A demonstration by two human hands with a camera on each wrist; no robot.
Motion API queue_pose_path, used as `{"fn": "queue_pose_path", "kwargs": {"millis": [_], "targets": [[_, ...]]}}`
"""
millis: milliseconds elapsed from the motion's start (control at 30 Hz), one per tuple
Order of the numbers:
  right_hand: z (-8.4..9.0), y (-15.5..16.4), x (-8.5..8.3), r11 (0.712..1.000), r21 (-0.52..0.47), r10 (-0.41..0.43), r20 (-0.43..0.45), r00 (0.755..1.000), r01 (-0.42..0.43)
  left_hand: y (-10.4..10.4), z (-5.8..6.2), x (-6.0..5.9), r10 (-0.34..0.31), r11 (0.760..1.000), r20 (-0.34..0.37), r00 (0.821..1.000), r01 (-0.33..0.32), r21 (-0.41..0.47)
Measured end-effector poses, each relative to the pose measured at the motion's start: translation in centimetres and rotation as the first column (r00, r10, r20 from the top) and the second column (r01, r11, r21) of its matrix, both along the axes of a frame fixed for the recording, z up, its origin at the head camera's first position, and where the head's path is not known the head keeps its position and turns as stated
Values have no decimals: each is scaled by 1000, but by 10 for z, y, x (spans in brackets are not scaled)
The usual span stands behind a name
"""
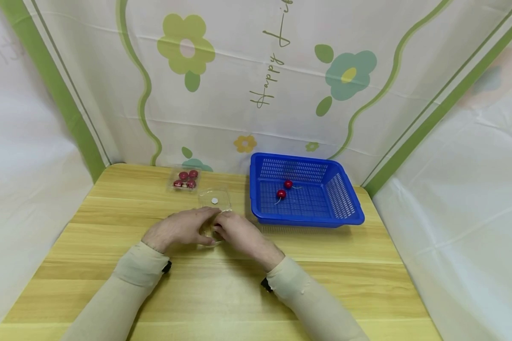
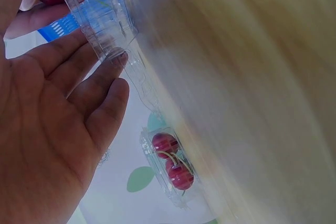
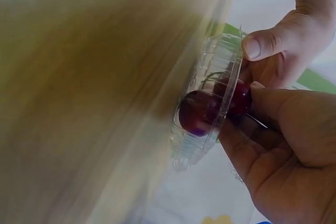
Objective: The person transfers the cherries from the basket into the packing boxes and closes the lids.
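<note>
In the head view my left hand (image 1: 180, 229) spans an opened clear plastic box (image 1: 206, 229), thumb on the near side and fingers at the far side. The fingertips press the box wall (image 2: 97, 22) in the left wrist view. My right hand (image 3: 286, 150) pinches a dark red cherry (image 3: 241, 99) at the box's rim, its stem pointing out beside the fingers. Another cherry (image 3: 198, 113) sits inside the box, seen through the wall. The raised lid, with a white round sticker (image 1: 214, 201), lies folded back behind the hands.
A closed clear box of red cherries (image 1: 185, 180) stands at the back left. To the right is a blue plastic basket (image 1: 307, 221) with two cherries (image 1: 284, 189) in it. The wooden table (image 1: 196, 293) ends at a printed curtain (image 1: 230, 94).
</note>
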State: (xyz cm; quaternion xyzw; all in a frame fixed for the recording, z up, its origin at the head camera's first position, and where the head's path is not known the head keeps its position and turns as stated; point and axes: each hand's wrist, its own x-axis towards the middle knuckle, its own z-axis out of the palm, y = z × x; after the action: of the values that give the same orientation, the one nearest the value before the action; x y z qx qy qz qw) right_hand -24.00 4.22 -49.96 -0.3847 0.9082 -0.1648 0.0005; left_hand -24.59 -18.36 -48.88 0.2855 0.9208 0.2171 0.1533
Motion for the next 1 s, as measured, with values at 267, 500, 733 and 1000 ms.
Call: {"fn": "queue_pose_path", "kwargs": {"millis": [267, 500, 733, 1000], "targets": [[-1, -1, 0, 1000, -4, -16, 29, 999, 16, 0, 0, 0, -5, 1000, -4, 1000, 5, -2], [8, 3, 3, 999, 26, -40, 37, 998, 39, 0, 0, 0, -6, 1000, 1, 1000, 6, 16], [32, 10, 5, 997, 18, -76, 33, 997, 75, -1, 0, 1, -5, 1000, 10, 1000, 5, 11], [58, 25, -3, 995, -50, -87, 9, 996, 88, 1, 0, 0, 7, 1000, 23, 1000, -7, -17]]}}
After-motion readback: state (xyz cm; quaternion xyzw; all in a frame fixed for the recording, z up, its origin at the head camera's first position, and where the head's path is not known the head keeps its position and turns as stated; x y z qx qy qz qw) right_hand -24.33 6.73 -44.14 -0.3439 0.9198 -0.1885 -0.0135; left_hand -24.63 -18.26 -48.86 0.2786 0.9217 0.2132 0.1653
